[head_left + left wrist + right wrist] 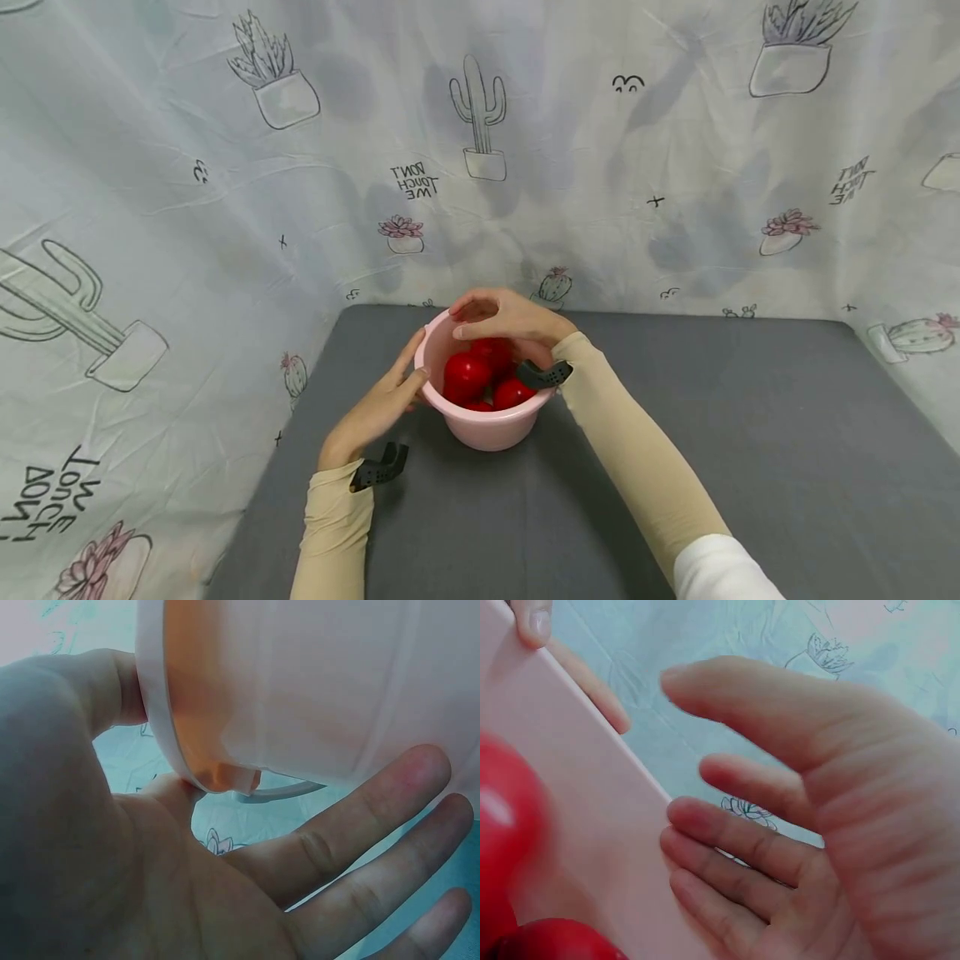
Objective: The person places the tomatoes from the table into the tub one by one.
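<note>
A pink plastic bucket [491, 432] stands on the grey table with several shiny red round things [467, 372] inside, their exact kind unclear. My left hand [377, 407] holds its left side. Thumb and forefinger lie at the rim, while the other fingers [352, 825] stretch along the outer wall in the left wrist view. Beneath the rim there, a pale curved handle [281, 793] shows. Over the far side of the bucket, my right hand [510, 318] has its fingers loosely bent and the thumb apart. In the right wrist view its fingertips [690, 817] are at the rim, with nothing gripped.
The grey table [720, 433] reaches out to both sides of the bucket. A pale curtain [570, 150] printed with potted cacti rises behind it and along the left and right. Each wrist carries a black band [381, 468].
</note>
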{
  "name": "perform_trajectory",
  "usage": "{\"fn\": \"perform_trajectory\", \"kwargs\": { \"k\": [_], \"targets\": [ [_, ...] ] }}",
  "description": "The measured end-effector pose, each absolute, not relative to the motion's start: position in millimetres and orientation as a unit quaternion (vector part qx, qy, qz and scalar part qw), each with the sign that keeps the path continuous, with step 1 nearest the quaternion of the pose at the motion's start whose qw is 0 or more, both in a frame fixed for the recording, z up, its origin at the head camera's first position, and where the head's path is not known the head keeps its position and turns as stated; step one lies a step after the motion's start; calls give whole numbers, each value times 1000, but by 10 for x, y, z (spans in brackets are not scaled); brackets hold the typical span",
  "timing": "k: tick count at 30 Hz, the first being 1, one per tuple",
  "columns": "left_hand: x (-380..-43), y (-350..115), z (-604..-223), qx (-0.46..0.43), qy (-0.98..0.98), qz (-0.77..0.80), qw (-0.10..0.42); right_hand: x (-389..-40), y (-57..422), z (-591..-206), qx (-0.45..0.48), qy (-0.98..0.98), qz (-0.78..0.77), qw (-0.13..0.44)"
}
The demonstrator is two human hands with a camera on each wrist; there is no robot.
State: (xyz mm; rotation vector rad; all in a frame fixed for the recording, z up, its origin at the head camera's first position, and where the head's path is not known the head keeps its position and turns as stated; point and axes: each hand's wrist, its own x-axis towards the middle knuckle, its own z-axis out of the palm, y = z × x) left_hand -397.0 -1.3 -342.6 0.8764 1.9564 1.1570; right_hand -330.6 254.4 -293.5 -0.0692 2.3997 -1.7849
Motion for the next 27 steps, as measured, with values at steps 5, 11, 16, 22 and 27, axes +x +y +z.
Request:
{"fn": "perform_trajectory", "kwargs": {
  "k": [5,11,16,22,27],
  "targets": [
    [-4009,81,-3375,362,740,444,352,-3290,2643,-2886,-31,813,-581,26],
    [-3952,96,-3440,363,740,431,367,-3180,2649,-2945,15,802,-597,5],
    [-3984,155,-3483,370,738,435,359,-3088,2729,-2912,13,740,-660,-128],
    [-4164,109,-3477,371,774,400,322,-2769,3026,-2858,-26,562,-791,-242],
    [-4316,-98,-3233,364,831,368,203,-2423,3354,-3136,7,453,-860,-235]
  ]
}}
